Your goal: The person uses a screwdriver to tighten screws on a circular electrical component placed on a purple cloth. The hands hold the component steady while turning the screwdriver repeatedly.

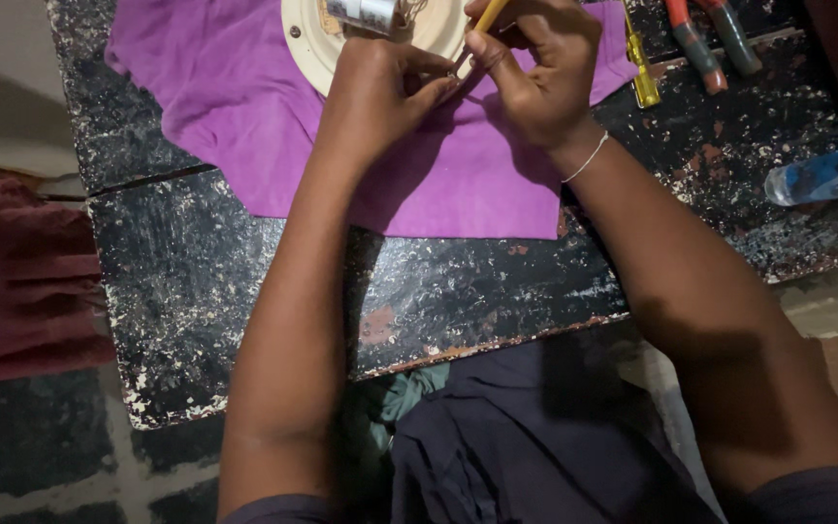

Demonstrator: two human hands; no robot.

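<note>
Nearest to us lies dark cloth across the lap, and both forearms reach out over the chipped black worktop. Further on, a purple cloth is spread across the worktop. Above it our left hand has its grip closed, thumb and fingertips pinching a small thin part that we cannot make out. Touching it, our right hand, with a thin bangle at the wrist, has its grip closed around a yellow-handled tool whose tip meets the pinched part. Just beyond the hands a round cream plate rests on the purple cloth. Farther right lie a yellow screwdriver, red-handled pliers and a clear bottle.
</note>
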